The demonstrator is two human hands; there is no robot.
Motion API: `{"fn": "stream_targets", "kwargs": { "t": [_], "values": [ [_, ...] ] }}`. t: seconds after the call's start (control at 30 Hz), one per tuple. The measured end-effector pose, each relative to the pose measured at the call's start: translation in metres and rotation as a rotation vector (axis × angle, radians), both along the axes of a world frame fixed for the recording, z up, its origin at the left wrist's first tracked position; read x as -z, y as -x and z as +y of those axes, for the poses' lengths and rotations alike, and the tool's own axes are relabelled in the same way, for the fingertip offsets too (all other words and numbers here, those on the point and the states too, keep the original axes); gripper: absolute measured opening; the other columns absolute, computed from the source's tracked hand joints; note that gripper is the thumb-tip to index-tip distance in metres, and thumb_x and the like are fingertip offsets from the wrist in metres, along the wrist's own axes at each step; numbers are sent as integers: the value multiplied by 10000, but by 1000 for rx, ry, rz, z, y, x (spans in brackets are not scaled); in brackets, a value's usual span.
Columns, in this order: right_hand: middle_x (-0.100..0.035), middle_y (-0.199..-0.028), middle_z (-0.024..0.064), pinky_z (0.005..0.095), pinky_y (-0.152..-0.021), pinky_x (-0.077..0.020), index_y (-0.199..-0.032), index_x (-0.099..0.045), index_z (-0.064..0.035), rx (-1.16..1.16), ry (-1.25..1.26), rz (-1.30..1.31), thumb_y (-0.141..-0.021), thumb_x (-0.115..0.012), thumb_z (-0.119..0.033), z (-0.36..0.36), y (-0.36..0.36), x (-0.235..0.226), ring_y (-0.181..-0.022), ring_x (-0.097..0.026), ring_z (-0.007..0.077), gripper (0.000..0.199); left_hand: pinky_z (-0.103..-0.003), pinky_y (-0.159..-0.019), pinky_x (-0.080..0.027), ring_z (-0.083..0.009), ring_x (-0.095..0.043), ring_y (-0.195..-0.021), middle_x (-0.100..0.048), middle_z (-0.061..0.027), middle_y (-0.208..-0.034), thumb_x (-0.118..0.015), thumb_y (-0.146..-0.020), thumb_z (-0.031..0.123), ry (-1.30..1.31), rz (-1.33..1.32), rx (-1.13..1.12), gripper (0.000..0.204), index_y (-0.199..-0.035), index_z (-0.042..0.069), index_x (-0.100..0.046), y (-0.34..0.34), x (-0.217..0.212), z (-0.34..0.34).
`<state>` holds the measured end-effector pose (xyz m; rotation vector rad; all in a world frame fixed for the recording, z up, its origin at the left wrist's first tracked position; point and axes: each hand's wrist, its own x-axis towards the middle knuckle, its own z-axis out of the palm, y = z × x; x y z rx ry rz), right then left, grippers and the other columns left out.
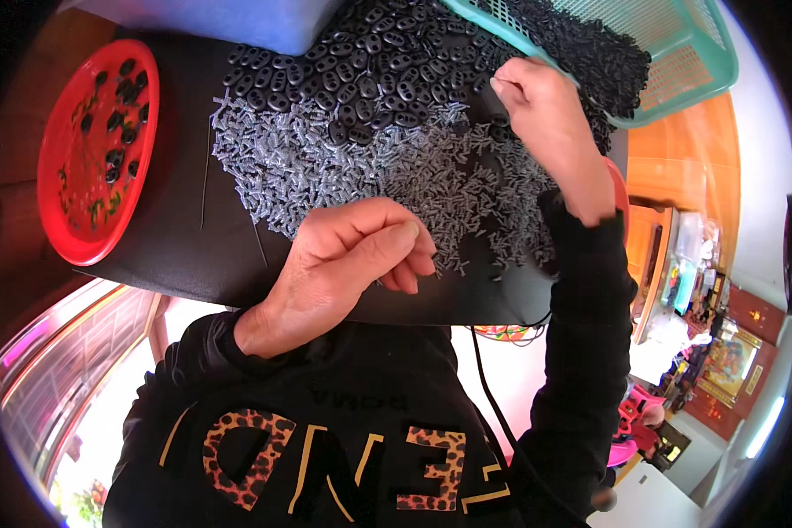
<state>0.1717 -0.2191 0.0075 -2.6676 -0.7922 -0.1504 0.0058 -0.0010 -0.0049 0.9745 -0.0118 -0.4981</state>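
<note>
Two heaps, grey pins [396, 167] and black oval beads [361, 70], lay within reach on the dark board [176, 238]; left hand [348, 260] pinched closed near the pins, right hand [546, 110] pinched something small by the beads.

a black long-sleeved top [352, 414] is worn, and its sleeves are seen reaching to the wrists. the right sleeve [590, 334] is seen as plain black cloth with soft folds, its cuff ended just below the right hand [546, 114]. the left sleeve [194, 352] is likewise black, with its cuff gathered behind the left hand [352, 255]. large block letters are printed across the chest, filled with a leopard-spot pattern in tan and dark brown and edged in gold. both hands are left bare; no gloves or rings can be made out.
</note>
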Motion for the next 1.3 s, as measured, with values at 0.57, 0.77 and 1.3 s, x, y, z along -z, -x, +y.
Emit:
{"fn": "stream_targets", "kwargs": {
  "t": [0.57, 0.77, 1.3],
  "values": [
    [-569, -803, 121, 273, -568, -467, -981, -610, 26, -111, -603, 254, -816, -648, 11, 56, 137, -33, -655, -589, 205, 170, -191, -551, -384, -51, -466, -610, -536, 3, -692, -476, -986, 231, -173, -102, -227, 252, -860, 31, -561, 3, -3, -10],
    [-537, -769, 104, 273, -480, -427, -958, -594, 17, -245, -562, 48, -777, -711, -52, 41, 139, -17, -572, -542, 193, 226, -220, -499, -333, -102, -453, -569, -500, -41, -647, -447, -976, 229, 202, 254, 27, 277, -817, 22, -538, -1, -15, -3],
    [-476, -733, 134, 360, -552, -404, -845, -514, -5, -130, -512, 409, -848, -597, -19, 22, 160, -26, -633, -503, 319, 85, -260, -474, -369, -126, -474, -512, -514, -54, -632, -559, -854, -9, -517, -515, 93, 53, -813, 0, -527, 6, -9, -7]
  ]
}}
